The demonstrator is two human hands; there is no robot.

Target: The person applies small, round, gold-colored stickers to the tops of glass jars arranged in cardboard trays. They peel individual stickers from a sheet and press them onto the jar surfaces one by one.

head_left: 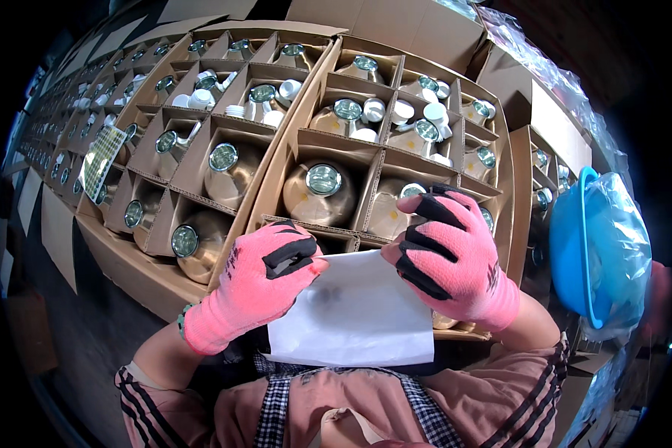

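Note:
My left hand (265,272), in a pink glove with black finger patches, pinches the upper left corner of a white sheet of paper (351,310). The upper right corner of the sheet is at the thumb of my right hand (452,261), gloved the same way, with its fingers curled. The sheet hangs between both hands, in front of my chest. Just beyond it stands a cardboard box (272,168) with dividers. A big round glass jar (321,190) with a greenish rim sits in one compartment. Another jar (388,209) is partly hidden behind my right hand.
White caps (434,113) lie among the jars in the far compartments. More divided boxes of jars (224,168) extend left. A card with rows of small round labels (101,160) rests on one. At right is a blue basin (575,246) with clear plastic bags (620,246).

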